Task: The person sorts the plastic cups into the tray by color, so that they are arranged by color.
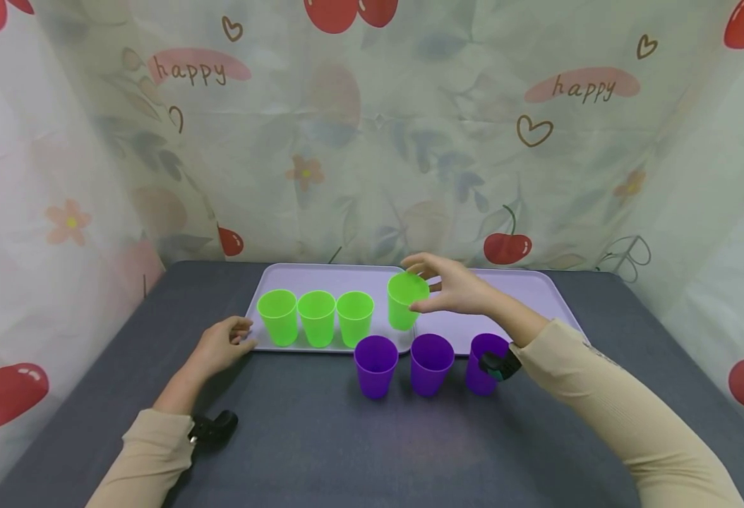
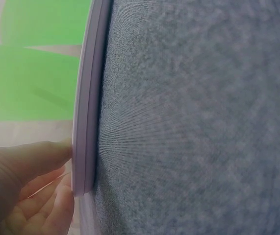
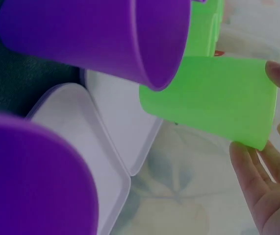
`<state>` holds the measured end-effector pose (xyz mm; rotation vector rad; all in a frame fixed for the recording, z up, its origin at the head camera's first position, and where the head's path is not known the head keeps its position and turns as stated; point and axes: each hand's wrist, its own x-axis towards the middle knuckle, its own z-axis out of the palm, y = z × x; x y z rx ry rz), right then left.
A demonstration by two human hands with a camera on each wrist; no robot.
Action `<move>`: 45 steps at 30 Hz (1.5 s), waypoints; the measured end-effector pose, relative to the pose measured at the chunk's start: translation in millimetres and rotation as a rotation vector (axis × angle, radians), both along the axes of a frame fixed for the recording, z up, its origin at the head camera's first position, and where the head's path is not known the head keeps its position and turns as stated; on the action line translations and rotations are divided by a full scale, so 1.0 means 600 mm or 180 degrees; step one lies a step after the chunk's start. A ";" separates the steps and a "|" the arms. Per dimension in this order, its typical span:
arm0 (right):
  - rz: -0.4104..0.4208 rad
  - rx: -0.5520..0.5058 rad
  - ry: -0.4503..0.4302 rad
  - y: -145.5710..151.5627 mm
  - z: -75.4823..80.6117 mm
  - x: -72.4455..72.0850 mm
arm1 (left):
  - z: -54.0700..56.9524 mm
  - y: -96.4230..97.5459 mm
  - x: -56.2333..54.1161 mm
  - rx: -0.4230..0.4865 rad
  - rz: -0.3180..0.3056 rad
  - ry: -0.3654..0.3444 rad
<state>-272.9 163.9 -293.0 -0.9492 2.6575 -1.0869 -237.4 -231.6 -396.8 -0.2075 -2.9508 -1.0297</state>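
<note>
My right hand [image 1: 451, 283] holds a green cup [image 1: 402, 303] by its rim, thumb on the near side and fingers round the far side. The cup stands upright over the right end of the left lavender tray [image 1: 321, 274]. In the right wrist view, fingertips [image 3: 240, 149] meet the green cup's rim. Three more green cups [image 1: 317, 317] stand in a row on that tray. At its front left corner my left hand [image 1: 219, 343] rests with relaxed, slightly bent fingers. The left wrist view shows the thumb [image 2: 51, 152] right at the tray's rim.
A second lavender tray [image 1: 505, 282] adjoins the first on the right. Three purple cups [image 1: 432, 363] stand on the dark cloth in front of the trays; the rightmost is partly hidden by the right wrist's camera. A patterned curtain [image 1: 378, 141] hangs behind the table.
</note>
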 end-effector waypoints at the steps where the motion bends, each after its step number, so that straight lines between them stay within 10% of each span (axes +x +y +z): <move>1: 0.0016 0.0024 -0.0020 -0.001 -0.001 -0.001 | 0.000 0.000 0.000 -0.0001 0.0001 0.0001; 45: 0.0374 0.0938 -0.0254 -0.034 -0.003 -0.036 | 0.002 -0.001 0.000 -0.0018 -0.0025 0.0003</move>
